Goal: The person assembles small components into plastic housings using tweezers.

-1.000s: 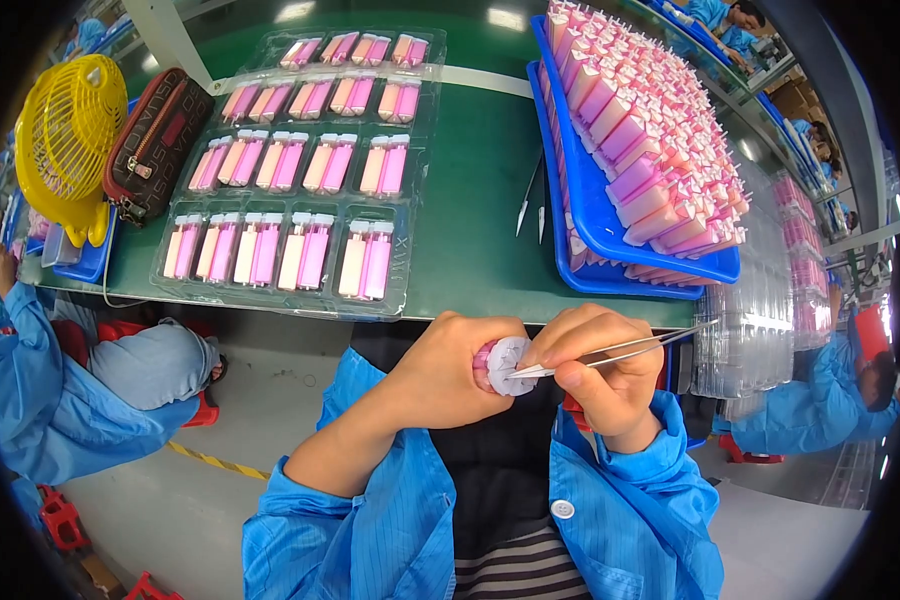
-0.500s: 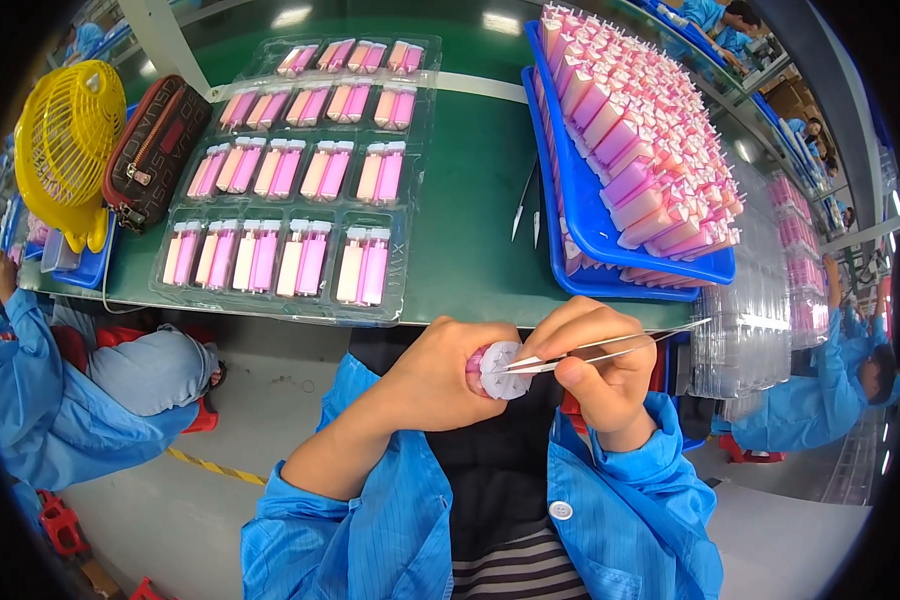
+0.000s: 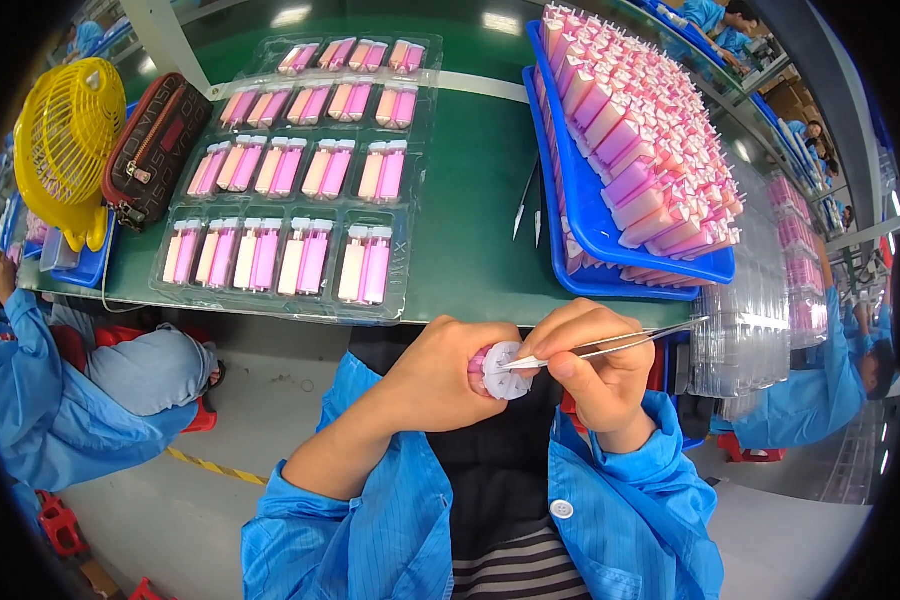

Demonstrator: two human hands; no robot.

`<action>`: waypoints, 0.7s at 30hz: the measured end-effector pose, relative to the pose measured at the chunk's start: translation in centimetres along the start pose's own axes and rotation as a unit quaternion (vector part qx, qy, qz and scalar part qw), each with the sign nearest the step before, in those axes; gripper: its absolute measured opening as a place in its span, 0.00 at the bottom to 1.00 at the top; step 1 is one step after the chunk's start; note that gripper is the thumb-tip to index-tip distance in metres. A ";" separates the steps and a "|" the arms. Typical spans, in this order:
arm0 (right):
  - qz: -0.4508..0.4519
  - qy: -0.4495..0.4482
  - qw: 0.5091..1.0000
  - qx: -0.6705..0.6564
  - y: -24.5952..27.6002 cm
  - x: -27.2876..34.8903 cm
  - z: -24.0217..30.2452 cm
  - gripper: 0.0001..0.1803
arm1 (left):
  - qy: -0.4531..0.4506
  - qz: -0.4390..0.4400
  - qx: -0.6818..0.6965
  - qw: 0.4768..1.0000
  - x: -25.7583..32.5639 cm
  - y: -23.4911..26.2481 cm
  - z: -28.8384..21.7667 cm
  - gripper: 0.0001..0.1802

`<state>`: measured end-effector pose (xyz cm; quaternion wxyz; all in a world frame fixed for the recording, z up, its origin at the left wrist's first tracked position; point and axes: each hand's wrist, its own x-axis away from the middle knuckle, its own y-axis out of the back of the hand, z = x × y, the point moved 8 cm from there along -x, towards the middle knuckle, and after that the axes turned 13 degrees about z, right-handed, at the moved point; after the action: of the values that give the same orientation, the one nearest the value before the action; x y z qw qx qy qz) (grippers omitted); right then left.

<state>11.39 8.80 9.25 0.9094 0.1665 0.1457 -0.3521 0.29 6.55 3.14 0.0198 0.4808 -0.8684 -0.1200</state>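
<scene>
L hand [image 3: 435, 375] curled round pink pc [image 3: 477, 371] w/ white disc [image 3: 512, 384], R hand [image 3: 608, 372] pinching tweezers [image 3: 620, 346], tips at disc, nr bench [image 3: 470, 250].

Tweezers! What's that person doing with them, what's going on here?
The person's left hand grips something pink with a round white end. The right hand holds the tweezers, tips at that white end. On the green table, a clear tray holds pink-and-cream pieces in rows, and a blue tray is heaped with similar pieces.
</scene>
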 end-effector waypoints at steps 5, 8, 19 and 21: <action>0.016 0.004 0.999 0.045 -0.2 -0.5 0.7 0.03 | -0.013 -0.038 -0.023 0.999 0.0 0.3 -0.5 0.13; 0.024 -0.009 0.999 0.048 -0.5 -0.6 0.6 0.03 | -0.014 -0.047 -0.068 0.997 0.2 0.4 -0.8 0.13; -0.055 0.033 0.998 0.016 0.1 0.6 1.0 0.06 | -0.036 -0.149 -0.146 0.977 0.5 1.3 -2.0 0.12; -0.071 0.032 0.997 0.021 0.0 1.1 0.7 0.06 | -0.046 -0.177 -0.150 0.972 0.6 1.4 -2.5 0.11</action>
<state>12.24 7.89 9.42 0.8732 0.1864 0.1789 -0.4132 -0.80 6.33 5.81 0.0297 0.6123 -0.7418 -0.2721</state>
